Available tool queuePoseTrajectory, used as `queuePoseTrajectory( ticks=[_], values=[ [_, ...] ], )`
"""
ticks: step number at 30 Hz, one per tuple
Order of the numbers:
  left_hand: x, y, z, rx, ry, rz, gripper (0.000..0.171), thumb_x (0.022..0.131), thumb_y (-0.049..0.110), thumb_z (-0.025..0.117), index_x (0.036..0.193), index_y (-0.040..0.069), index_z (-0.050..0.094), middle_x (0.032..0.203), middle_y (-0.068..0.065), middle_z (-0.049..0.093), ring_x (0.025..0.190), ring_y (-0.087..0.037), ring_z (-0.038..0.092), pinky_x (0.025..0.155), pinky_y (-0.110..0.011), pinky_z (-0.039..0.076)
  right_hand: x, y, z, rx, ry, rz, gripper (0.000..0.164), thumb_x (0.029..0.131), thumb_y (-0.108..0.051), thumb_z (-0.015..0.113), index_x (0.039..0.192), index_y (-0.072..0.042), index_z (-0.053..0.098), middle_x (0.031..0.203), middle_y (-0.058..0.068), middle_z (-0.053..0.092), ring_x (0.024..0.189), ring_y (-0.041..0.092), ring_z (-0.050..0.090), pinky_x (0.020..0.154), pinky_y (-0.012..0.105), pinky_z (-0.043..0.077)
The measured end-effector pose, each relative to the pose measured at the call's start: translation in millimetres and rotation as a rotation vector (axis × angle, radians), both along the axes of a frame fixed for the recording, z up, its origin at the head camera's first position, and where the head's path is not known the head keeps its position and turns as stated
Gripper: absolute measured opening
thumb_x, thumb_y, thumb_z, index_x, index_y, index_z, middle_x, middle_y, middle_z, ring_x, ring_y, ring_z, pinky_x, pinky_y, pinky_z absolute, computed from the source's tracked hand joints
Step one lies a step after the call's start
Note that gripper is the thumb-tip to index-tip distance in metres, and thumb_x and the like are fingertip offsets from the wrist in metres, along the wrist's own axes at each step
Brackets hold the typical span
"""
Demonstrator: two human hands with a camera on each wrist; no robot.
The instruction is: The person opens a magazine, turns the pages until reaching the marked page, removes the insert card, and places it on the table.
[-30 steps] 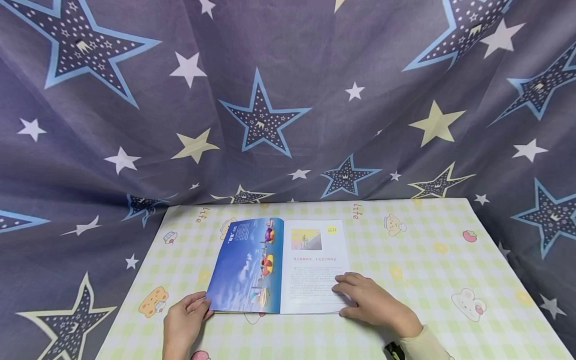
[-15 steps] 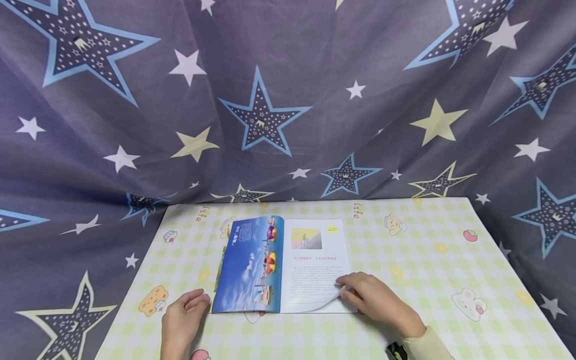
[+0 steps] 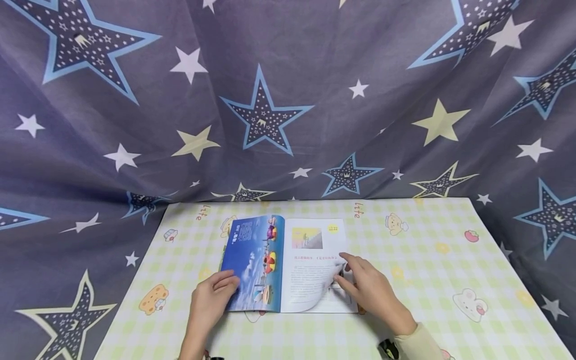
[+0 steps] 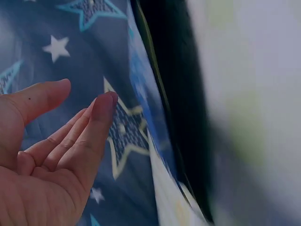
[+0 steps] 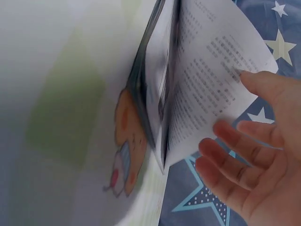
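Note:
An open magazine [image 3: 281, 265] lies on the table, with a blue sky picture on its left page [image 3: 245, 265] and printed text on its right page [image 3: 310, 272]. My right hand [image 3: 375, 292] pinches the lower right part of that page, which curls up and over to the left. In the right wrist view the thumb lies on the lifted page [image 5: 211, 70], and the other fingers are spread below. My left hand [image 3: 211, 297] is at the lower left edge of the blue page, thumb and fingers apart and holding nothing in the left wrist view.
A pale green checked cloth [image 3: 418, 270] with cartoon prints covers the table. Behind it and at both sides hangs a dark curtain [image 3: 324, 125] with stars. A light sleeve [image 3: 418, 342] shows at the right forearm.
My right hand has lifted the right page's corner and curled it leftward. The left hand has let go of the magazine's left edge, then moved right, over the blue page.

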State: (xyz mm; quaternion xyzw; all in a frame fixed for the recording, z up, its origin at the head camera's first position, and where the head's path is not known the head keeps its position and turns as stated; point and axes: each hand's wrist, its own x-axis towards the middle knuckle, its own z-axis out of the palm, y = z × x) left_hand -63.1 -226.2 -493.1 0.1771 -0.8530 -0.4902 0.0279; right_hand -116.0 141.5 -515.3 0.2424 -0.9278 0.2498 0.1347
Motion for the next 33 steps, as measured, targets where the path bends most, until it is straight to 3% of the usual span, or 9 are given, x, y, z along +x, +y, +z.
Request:
queuePoseTrajectory(
  ticks=[5,10,15,19,27,33],
  values=[
    [-14.7,26.3,3.2,0.082,0.061,-0.081,0.034,0.091,0.021,0.075,0.120,0.003,0.071,0.101,-0.006,0.075,0.094,-0.020,0.072,0.084,-0.032,0.059,-0.2,-7.5,2.4,-0.045,0.044,0.041,0.058,0.088,-0.028,0.080,0.136,-0.006,0.057,0.107,0.004,0.066,0.074,0.010,0.052,0.057,0.027,0.049],
    [-24.6,52.5,7.3,0.201,0.109,-0.212,0.034,0.090,0.020,0.077,0.118,0.001,0.071,0.099,-0.008,0.075,0.092,-0.020,0.073,0.081,-0.029,0.060,0.3,-14.0,4.5,-0.113,0.006,0.096,0.057,0.090,-0.021,0.078,0.140,-0.009,0.053,0.117,0.004,0.068,0.095,0.022,0.068,0.074,0.037,0.060],
    [-32.5,78.4,11.9,0.353,0.104,-0.351,0.043,0.090,0.025,0.077,0.121,-0.004,0.068,0.102,-0.013,0.074,0.092,-0.022,0.073,0.077,-0.030,0.061,1.1,-21.5,6.3,-0.203,-0.056,0.173,0.052,0.093,-0.016,0.074,0.140,-0.008,0.053,0.127,0.007,0.065,0.103,0.028,0.068,0.079,0.038,0.061],
    [-36.7,93.0,11.2,0.395,0.093,-0.416,0.042,0.091,0.023,0.077,0.120,-0.005,0.067,0.100,-0.013,0.074,0.091,-0.022,0.073,0.075,-0.028,0.061,1.8,-27.0,6.0,-0.265,-0.083,0.244,0.049,0.094,-0.013,0.072,0.139,-0.006,0.053,0.131,0.009,0.062,0.103,0.031,0.068,0.079,0.039,0.061],
    [-38.7,106.3,3.9,0.408,0.090,-0.465,0.034,0.090,0.011,0.074,0.117,-0.009,0.067,0.091,-0.014,0.074,0.078,-0.027,0.074,0.071,-0.038,0.062,2.5,-33.9,6.6,-0.310,-0.090,0.336,0.048,0.095,-0.007,0.068,0.139,0.000,0.051,0.134,0.010,0.060,0.110,0.032,0.066,0.082,0.040,0.061],
    [-36.8,100.5,-0.3,0.405,0.090,-0.433,0.031,0.090,0.008,0.074,0.115,-0.010,0.068,0.093,-0.017,0.074,0.077,-0.023,0.074,0.068,-0.030,0.062,3.8,-33.6,7.8,-0.270,-0.089,0.325,0.049,0.096,-0.009,0.069,0.140,-0.002,0.051,0.134,0.009,0.059,0.111,0.031,0.065,0.083,0.038,0.060]
  ],
)
